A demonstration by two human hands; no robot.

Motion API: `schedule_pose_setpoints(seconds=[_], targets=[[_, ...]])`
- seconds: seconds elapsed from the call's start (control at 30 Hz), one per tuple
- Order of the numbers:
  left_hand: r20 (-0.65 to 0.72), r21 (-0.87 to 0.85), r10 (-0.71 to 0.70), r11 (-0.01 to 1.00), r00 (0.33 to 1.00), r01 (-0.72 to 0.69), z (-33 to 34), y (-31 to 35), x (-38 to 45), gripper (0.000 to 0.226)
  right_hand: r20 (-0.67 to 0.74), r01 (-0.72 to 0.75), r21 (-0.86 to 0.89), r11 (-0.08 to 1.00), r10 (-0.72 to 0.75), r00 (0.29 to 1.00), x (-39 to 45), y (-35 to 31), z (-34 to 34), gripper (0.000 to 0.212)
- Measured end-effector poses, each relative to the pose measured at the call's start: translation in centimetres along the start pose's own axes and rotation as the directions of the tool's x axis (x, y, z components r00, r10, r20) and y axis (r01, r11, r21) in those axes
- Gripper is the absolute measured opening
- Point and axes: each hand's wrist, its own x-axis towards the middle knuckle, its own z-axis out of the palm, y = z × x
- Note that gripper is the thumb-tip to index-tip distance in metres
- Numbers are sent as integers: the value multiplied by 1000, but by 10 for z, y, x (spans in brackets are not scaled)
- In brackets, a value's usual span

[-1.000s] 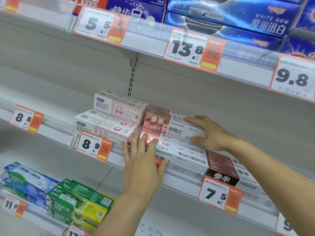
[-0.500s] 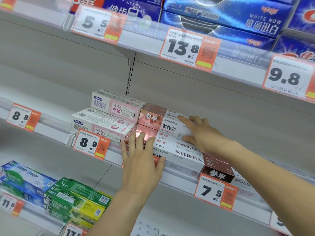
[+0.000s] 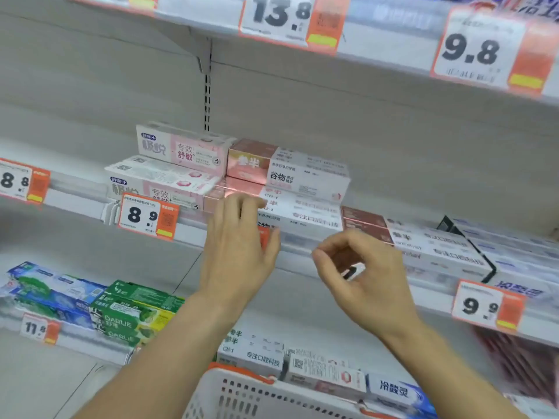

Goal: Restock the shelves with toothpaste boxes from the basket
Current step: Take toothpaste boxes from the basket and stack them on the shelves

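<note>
A stack of pink-and-white toothpaste boxes (image 3: 302,189) lies on the middle shelf (image 3: 75,204), beside two pale pink boxes (image 3: 178,149) on its left. My left hand (image 3: 239,246) is raised with straight fingers, its fingertips at the front of the stack's lowest box. My right hand (image 3: 366,279) hangs in front of the shelf edge, away from the boxes, fingers loosely curled and holding nothing. A white basket (image 3: 257,394) at the bottom holds several toothpaste boxes (image 3: 251,355).
Price tags hang along the shelf rails: 8.9 (image 3: 148,216), 9.9 (image 3: 487,306), 13.8 (image 3: 290,19). More white boxes (image 3: 438,252) lie to the right of the stack. Green and blue boxes (image 3: 130,313) sit on the lower shelf at left.
My right hand has come off the upper box and drawn back toward me, fingers curling. The view has tilted down, bringing the basket into sight. My left hand stays at the stack's front.
</note>
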Motion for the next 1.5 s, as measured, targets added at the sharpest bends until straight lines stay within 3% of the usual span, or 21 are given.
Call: schedule_pose_setpoints(seconds=[0.1, 0.17, 0.27, 0.33, 0.4, 0.47, 0.53, 0.67, 0.77, 0.83, 0.93, 1.07, 1.2, 1.33, 1.4, 1.5], targets=[[172, -111, 5, 994, 985, 15, 3, 2, -30, 31, 121, -256, 115, 960, 242, 963, -74, 19, 27, 11], [356, -103, -7, 994, 935, 46, 8, -1, -61, 31, 302, -468, 109, 877, 420, 856, -126, 44, 44, 10], [614, -15, -21, 999, 789, 39, 19, -14, -116, 31, 524, -624, -16, 781, 538, 660, -202, 89, 65, 7], [788, 47, -48, 999, 614, 18, 26, -32, -158, 34, 618, -684, -93, 723, 581, 530, -245, 114, 73, 9], [925, 156, -145, 988, 351, -3, 31, -54, -197, 45, 687, -725, -174, 666, 610, 396, -281, 130, 80, 13], [963, 241, -239, 970, 123, -4, 38, -74, -233, 57, 713, -783, -205, 587, 638, 291, -310, 140, 88, 15], [947, 321, -321, 947, 7, 7, 50, -85, -261, 65, 728, -822, -233, 519, 654, 206, -328, 143, 96, 21], [907, 421, -422, 906, 11, 36, 88, -98, -296, 73, 741, -817, -277, 507, 654, 155, -344, 146, 117, 52], [910, 414, -413, 906, 33, -88, 117, -111, -306, 86, 696, -780, -351, 517, 702, 152, -355, 152, 129, 56], [910, 413, -415, 904, 3, -109, 128, -121, -310, 90, 663, -782, -397, 480, 739, 117, -357, 153, 136, 60], [910, 414, -415, 910, -27, -34, 129, -132, -313, 71, 661, -779, -434, 454, 747, 67, -360, 154, 150, 81], [903, 419, -424, 905, 65, 73, 123, -142, -304, 56, 687, -761, -460, 458, 727, 22, -350, 147, 167, 104], [898, 417, -435, 890, 67, 185, 117, -141, -298, 52, 672, -713, -510, 481, 741, 19, -336, 141, 183, 94], [879, 415, -469, 840, 83, 350, 105, -143, -305, 36, 660, -715, -519, 469, 751, 13, -320, 145, 186, 52], [872, 415, -486, 796, 57, 442, 96, -147, -314, 34, 659, -748, -481, 458, 751, 37, -315, 147, 181, 37], [853, 442, -521, 703, -19, 557, 85, -143, -325, 40, 665, -752, -468, 464, 746, 47, -314, 143, 175, 42]])
